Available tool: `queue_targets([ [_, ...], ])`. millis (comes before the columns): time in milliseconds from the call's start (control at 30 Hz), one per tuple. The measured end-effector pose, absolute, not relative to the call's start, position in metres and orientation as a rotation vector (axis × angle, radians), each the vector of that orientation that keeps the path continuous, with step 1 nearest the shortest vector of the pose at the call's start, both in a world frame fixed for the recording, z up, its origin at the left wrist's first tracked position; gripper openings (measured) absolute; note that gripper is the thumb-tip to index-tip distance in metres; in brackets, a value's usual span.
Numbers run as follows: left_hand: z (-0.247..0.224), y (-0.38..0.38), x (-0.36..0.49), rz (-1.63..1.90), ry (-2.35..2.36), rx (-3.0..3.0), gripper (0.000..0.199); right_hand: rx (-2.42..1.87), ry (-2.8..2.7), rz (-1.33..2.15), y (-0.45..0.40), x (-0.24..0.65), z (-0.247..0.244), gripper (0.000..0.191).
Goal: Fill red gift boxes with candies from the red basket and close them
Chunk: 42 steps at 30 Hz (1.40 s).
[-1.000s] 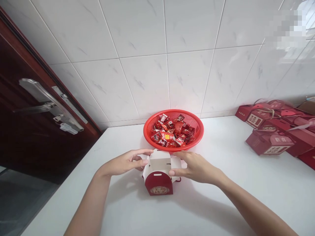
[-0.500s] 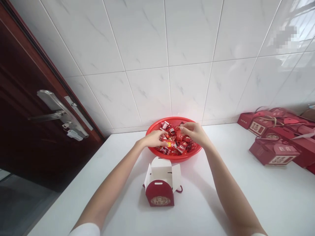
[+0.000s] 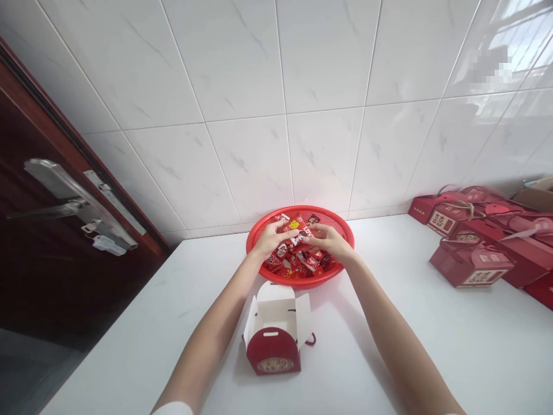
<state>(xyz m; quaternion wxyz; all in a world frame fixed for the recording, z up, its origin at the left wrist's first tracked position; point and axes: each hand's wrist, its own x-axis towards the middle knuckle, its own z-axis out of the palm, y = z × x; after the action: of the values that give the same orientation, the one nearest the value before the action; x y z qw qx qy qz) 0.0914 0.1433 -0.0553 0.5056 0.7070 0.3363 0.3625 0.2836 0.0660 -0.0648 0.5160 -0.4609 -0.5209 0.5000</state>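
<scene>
A red oval plastic basket (image 3: pixel 302 283) holds many red-wrapped candies (image 3: pixel 298 266). Over it, my left hand (image 3: pixel 271 237) grips the left side of a red candy packet (image 3: pixel 297 226) with yellow print and the letters LOV. My right hand (image 3: pixel 332 241) is closed at the packet's right edge, its fingertips on it. In front of the basket stands a small dark red box (image 3: pixel 273 351), its top flaps open and its white inside showing, with a dark red cord at its side. No candy can be seen inside the box.
Several closed red gift boxes (image 3: pixel 473 265) are grouped at the right, along the tiled wall (image 3: pixel 328 155). A brown door (image 3: pixel 47 259) with a metal handle and keys is on the left. Everything stands on a white table (image 3: pixel 389 248).
My hands have come closer together over the basket, and the packet is now lifted between them. The view has shifted slightly to the right.
</scene>
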Motion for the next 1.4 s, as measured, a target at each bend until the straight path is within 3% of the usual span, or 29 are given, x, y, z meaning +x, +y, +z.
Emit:
queue_targets([
  [400,-0.058,0.138,0.091,0.869,0.759,1.67,0.062,-1.038,-1.169,1.162,0.062,0.28,-0.061,0.045],
  [700,-0.074,0.15,0.089,0.714,1.102,1.937,0.026,-1.147,-0.851,0.951,0.074,0.291,-0.076,0.033],
  [900,-0.081,0.149,0.094,0.483,1.21,2.131,0.029,-1.187,-0.841,0.939,0.075,0.289,-0.077,0.031],
  [1067,-0.08,0.155,0.093,0.576,1.229,2.091,0.011,-1.22,-0.856,0.883,0.076,0.29,-0.079,0.031],
  [1233,-0.074,0.151,0.088,0.837,1.167,1.925,0.038,-1.278,-0.879,0.821,0.076,0.289,-0.079,0.03],
  [1400,-0.068,0.14,0.084,1.016,1.058,1.81,0.053,-1.351,-0.936,0.769,0.076,0.288,-0.083,0.029],
])
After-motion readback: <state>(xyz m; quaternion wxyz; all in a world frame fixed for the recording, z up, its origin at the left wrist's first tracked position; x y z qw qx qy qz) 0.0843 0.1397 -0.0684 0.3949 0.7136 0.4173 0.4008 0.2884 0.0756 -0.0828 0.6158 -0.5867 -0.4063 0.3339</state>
